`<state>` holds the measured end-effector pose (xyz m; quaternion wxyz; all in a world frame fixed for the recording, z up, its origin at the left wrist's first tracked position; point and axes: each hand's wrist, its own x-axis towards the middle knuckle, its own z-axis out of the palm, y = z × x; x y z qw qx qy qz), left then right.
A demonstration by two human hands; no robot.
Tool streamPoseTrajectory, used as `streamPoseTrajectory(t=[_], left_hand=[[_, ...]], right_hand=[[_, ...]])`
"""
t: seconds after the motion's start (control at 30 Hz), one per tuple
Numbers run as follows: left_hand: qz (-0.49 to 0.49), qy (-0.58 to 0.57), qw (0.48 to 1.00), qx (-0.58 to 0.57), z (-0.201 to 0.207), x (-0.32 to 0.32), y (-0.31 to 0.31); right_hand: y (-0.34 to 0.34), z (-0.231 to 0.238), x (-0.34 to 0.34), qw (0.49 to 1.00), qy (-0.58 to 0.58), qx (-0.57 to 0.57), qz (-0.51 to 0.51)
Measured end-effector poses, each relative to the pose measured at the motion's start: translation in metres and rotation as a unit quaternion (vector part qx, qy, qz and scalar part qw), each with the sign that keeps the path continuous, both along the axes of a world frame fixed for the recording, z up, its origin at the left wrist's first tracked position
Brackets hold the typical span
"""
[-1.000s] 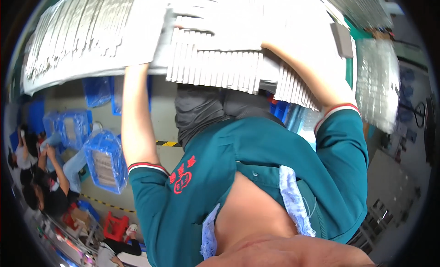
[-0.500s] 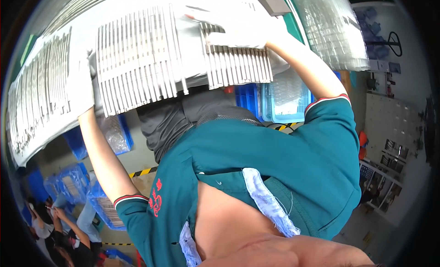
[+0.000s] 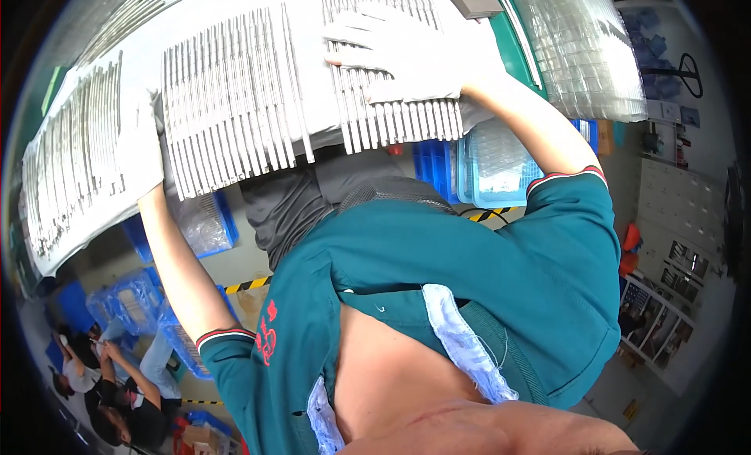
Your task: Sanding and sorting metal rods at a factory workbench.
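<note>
I am leaning over the white counter and working on rows of thin grey metal strips laid side by side. My right hand, in a white glove, is lying flat and spread wide on the right batch of strips, pressing it down near the counter's near edge. My left hand, also gloved, is resting against the left edge of the middle batch of strips; I cannot tell whether its fingers are curled around anything, since the glove blends into the white surface.

Compared with half a second ago, the strips are sitting more squarely in front of me and the two batches look better separated, with a clear white gap between them. A second ago my right hand was reaching farther across a looser pile, so I am judging that I am drawing the strips toward me and lining up their near ends. The ends overhanging the counter edge are still a little uneven in the middle batch, so the evening-up seems only partly done.

Farther left, another long run of strips is lying untouched. At the far right, a stack of clear plastic trays is sitting beside a green mat. Below the counter, blue crates are standing on the floor.
</note>
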<state>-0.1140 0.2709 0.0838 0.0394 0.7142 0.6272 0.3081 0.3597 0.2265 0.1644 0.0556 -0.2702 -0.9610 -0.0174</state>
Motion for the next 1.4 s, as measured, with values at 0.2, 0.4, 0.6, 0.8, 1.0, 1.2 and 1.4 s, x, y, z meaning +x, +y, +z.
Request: streamPoseTrajectory(t=[0.2, 0.4, 0.6, 0.8, 1.0, 1.2, 1.4], left_hand=[[-0.002, 0.012, 1.0, 0.014, -0.003, -0.003, 0.001], [0.023, -0.067, 0.992, -0.1, 0.004, -0.002, 0.0], [0.022, -0.127, 0.986, -0.105, 0.011, 0.009, -0.003], [0.016, -0.134, 0.988, -0.071, 0.008, 0.01, -0.002], [0.023, -0.092, 0.992, -0.082, 0.007, 0.005, 0.001], [0.035, -0.093, 0.989, -0.105, 0.014, 0.011, -0.006], [0.003, -0.065, 0.998, -0.013, 0.005, 0.008, -0.001]], right_hand=[[0.0, -0.003, 0.001, 0.999, -0.017, -0.024, -0.021], [-0.003, 0.003, 0.0, 0.996, -0.014, -0.07, -0.047], [-0.008, 0.021, 0.007, 0.996, 0.052, -0.039, -0.062], [-0.005, 0.012, 0.007, 0.996, -0.045, -0.07, -0.031], [0.0, 0.0, -0.006, 1.0, -0.008, -0.013, -0.003], [0.003, -0.005, -0.019, 1.0, 0.021, -0.002, 0.01], [0.004, -0.007, -0.019, 1.0, 0.021, -0.008, 0.016]])
